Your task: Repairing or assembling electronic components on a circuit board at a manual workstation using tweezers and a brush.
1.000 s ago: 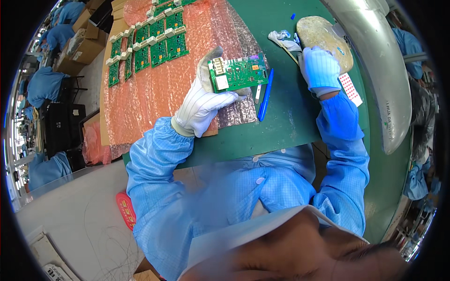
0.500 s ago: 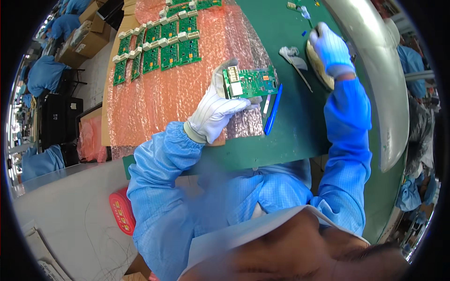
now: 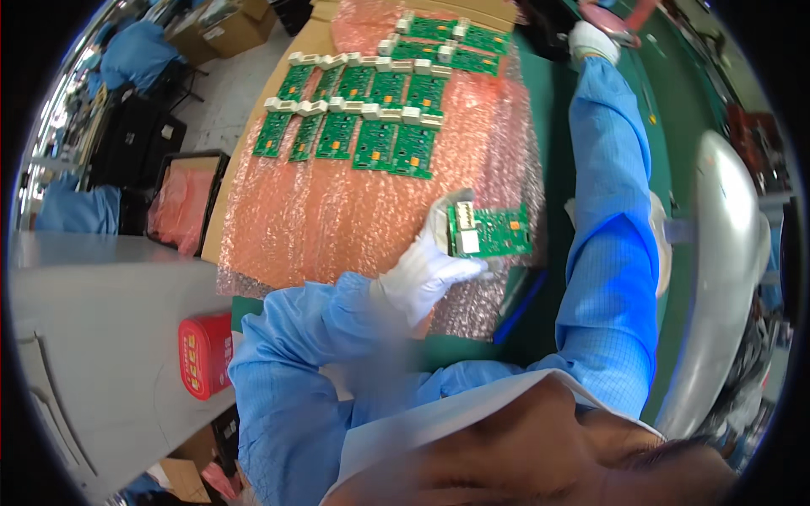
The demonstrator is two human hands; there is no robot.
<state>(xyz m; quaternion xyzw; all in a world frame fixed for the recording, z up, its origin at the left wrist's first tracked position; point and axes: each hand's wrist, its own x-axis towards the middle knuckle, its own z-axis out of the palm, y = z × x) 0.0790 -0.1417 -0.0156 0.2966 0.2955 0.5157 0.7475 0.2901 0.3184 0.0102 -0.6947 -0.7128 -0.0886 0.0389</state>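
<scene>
My left hand (image 3: 426,268), in a white striped glove, grips a green circuit board (image 3: 504,233) by its left end, where white connectors stand. Several similar boards (image 3: 380,143) lie in rows on pink bubble wrap (image 3: 337,215) beyond it. My right hand (image 3: 593,42), also gloved, is stretched far out to the top of the view. It is beside a pinkish round object (image 3: 606,20) and a dark object (image 3: 547,29). Its fingers are too small and partly hidden, so I cannot make out any hold.
A blue pen (image 3: 519,305) lies beside the bubble wrap on the green table (image 3: 553,177). A thick silver-grey curved fixture (image 3: 717,287) stands at the right. Left of the table are a red container (image 3: 205,356) and a dark crate (image 3: 187,198) with pink wrap in it.
My right hand has moved from beside the tools on the table to the far edge, arm extended. The left hand still grips its board. The whole view has shifted.
</scene>
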